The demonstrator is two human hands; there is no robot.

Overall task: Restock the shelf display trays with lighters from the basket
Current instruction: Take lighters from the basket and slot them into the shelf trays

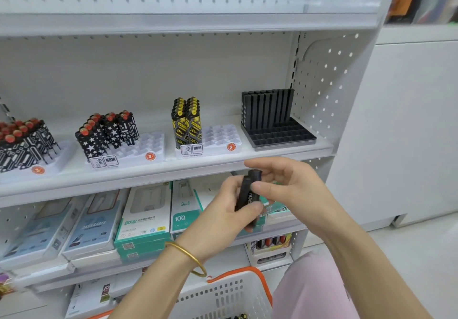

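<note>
The black tray (277,122) stands at the right end of the shelf (173,167), with a ribbed back wall and rows of small slots.

Below the black tray, just in front of the shelf edge, the left hand (230,209) holds the black lighters (247,194) upright. Its grip is closed around their lower part. White digits run along one of them: "1534" can be read, and the thumb covers the rest. The right hand (290,184) pinches the upper part of the same lighters, so its grip is closed on them too.

Just left of the black tray is a white tray (223,137) with yellow-black lighters (187,120) printed "25%" and "LABELS". Its front shows a card "NBM" and a round red sticker "3". Further left, a second white tray (151,145) carries star-pattern lighters (104,137), with the same "NBM" and "3".

One shelf lower, left of the black tray, the boxes (143,219) read "80W", "3in1", "100" and "DATA CABLE".

The basket (223,291), white with an orange rim, is well below the black tray.
</note>
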